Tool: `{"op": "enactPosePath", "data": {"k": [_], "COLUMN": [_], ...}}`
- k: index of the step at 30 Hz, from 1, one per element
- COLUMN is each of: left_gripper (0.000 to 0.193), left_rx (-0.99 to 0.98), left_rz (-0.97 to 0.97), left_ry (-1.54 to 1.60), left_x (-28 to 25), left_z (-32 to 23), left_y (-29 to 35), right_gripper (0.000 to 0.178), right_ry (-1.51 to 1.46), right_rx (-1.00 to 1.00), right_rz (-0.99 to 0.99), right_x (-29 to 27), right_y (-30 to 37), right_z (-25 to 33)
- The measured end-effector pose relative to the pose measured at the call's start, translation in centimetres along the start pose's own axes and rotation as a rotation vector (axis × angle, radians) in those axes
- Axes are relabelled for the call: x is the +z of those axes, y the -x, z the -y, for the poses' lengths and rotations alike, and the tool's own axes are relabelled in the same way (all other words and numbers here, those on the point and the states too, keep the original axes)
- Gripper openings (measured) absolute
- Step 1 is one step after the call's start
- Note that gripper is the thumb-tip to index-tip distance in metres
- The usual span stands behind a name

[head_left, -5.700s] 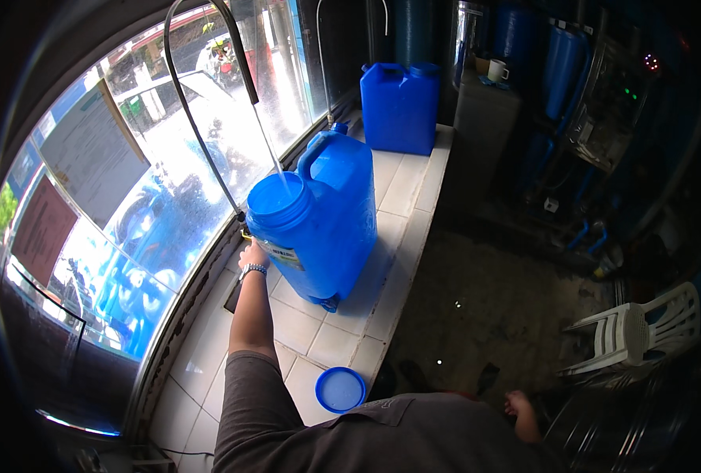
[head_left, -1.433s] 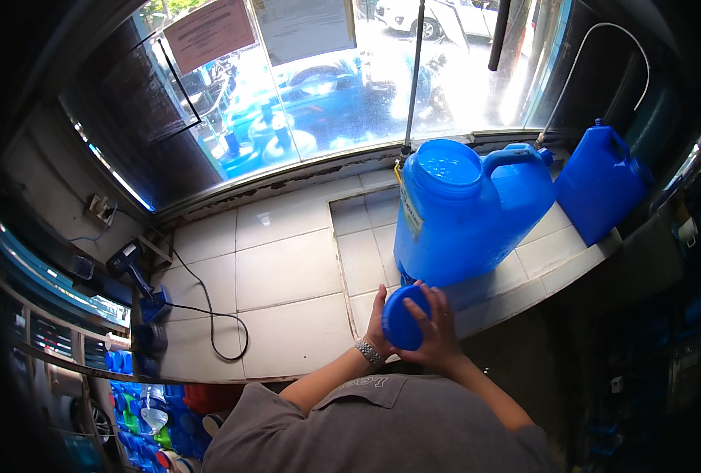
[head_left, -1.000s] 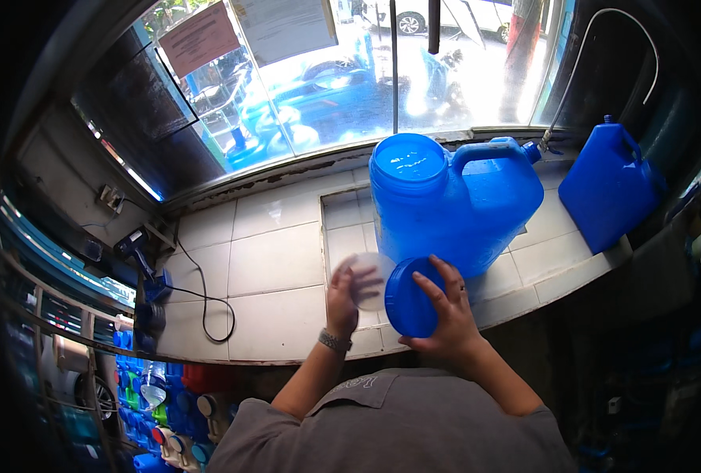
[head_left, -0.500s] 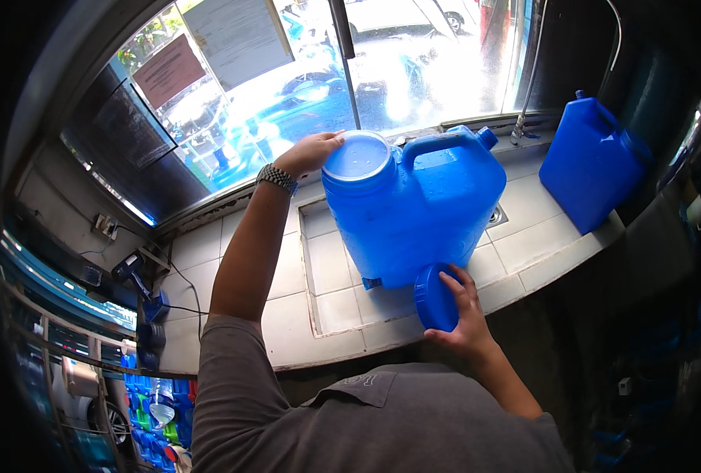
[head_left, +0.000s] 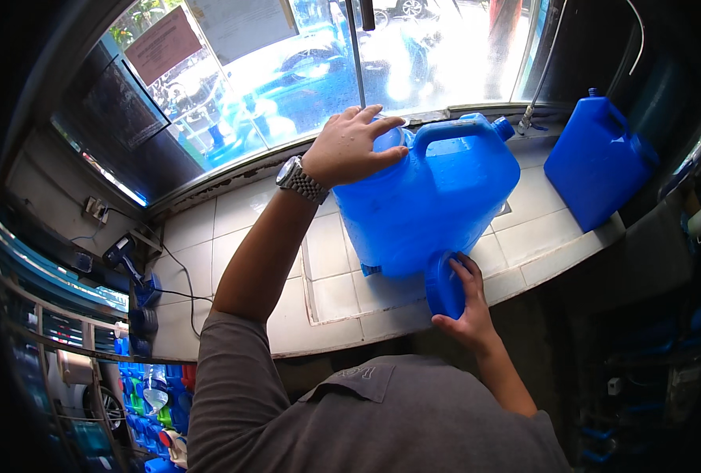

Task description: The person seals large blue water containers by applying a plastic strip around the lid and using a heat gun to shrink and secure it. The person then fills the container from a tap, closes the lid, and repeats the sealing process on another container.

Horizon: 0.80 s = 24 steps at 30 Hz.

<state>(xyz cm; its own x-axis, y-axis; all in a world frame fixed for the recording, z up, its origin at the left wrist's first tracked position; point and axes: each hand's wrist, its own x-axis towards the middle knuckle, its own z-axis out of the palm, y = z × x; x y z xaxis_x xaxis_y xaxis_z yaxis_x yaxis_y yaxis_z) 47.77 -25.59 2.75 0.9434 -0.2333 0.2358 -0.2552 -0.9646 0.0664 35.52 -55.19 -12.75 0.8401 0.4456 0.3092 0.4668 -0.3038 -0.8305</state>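
A large blue water jug (head_left: pixel 413 229) stands on the tiled counter, with a moulded handle and a small capped spout at its right. Over its wide round mouth lies my left hand (head_left: pixel 356 146), fingers spread and a metal watch on the wrist. The palm side is hidden, so I cannot tell how firmly it touches the rim. My right hand (head_left: pixel 470 307) grips a round blue screw lid (head_left: pixel 443 288) by its edge, holding it on end beside the jug's lower front.
A second blue jug (head_left: pixel 599 165) stands at the counter's right end, near a thin hose and tap (head_left: pixel 526 118). To the left are a heat gun (head_left: pixel 123 256), its cable and several dark blue lids (head_left: pixel 141 323). A window (head_left: pixel 311 71) runs along the back.
My left hand has gone from pinching the mouth's left rim to lying spread across the mouth. The lid stays in my right hand; the view has shifted slightly.
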Motion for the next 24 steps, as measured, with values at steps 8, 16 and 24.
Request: {"op": "enactPosePath", "data": {"k": [8, 16, 24], "left_gripper": [0.067, 0.068, 0.059], "left_rx": [0.049, -0.051, -0.118], "left_rz": [-0.073, -0.119, -0.085], "left_ry": [0.042, 0.041, 0.094], "left_x": [-0.1, 0.2, 0.5], "left_z": [0.1, -1.1, -0.4], "left_y": [0.3, 1.0, 0.1], "right_gripper": [0.1, 0.1, 0.093], "right_ry": [0.046, 0.131, 0.365], "right_rx": [-0.055, -0.25, -0.521], "right_rz": [-0.024, -0.103, -0.136], "right_x": [-1.0, -4.3, -6.4], "right_y": [-1.1, -6.0, -15.2], "right_z": [0.9, 2.8, 7.7]}}
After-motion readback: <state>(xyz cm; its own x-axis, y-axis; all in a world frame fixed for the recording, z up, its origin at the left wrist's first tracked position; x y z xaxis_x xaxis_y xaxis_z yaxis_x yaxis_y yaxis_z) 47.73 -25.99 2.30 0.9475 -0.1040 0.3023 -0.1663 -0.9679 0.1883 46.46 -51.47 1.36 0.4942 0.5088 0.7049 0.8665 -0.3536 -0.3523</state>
